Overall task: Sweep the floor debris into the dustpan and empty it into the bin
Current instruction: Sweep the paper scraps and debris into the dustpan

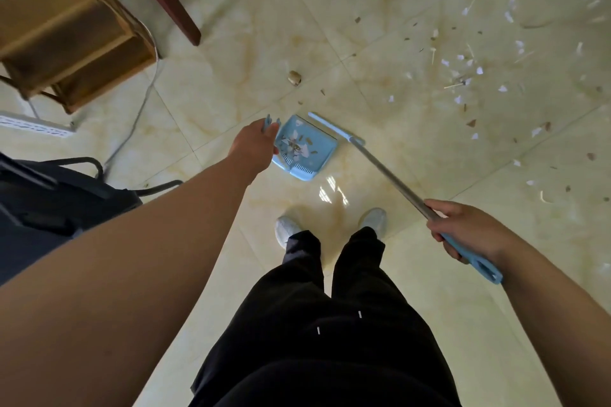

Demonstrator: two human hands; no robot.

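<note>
Stands on the pale tiled floor (231,82), looking down past black trousers and pale shoes (287,231). Reaches the left arm straight out from the lower left toward centre frame, back of the left hand (254,145) turned up, fingers curled round the blue handle of the dustpan (310,158), with the handle's tips poking out above the knuckles. Holds the pan low at centre, just right of that hand; resting on the tiles or lifted, cannot tell. Carries paper scraps and brown bits (296,145) inside it.

Grips the broom (390,175) with the right hand (463,228) at right of centre, arm coming in from the lower right corner, fingers wrapped where the metal shaft meets the blue grip, the grip's end jutting out below the wrist. Slants the shaft up-left, setting the narrow pale-blue head just beside the pan's upper right edge.

Faces scattered debris (463,69) across the upper right, well apart from the pan. Stands near a wooden shelf (66,33) at upper left and a black chair (49,201) at the left edge.
</note>
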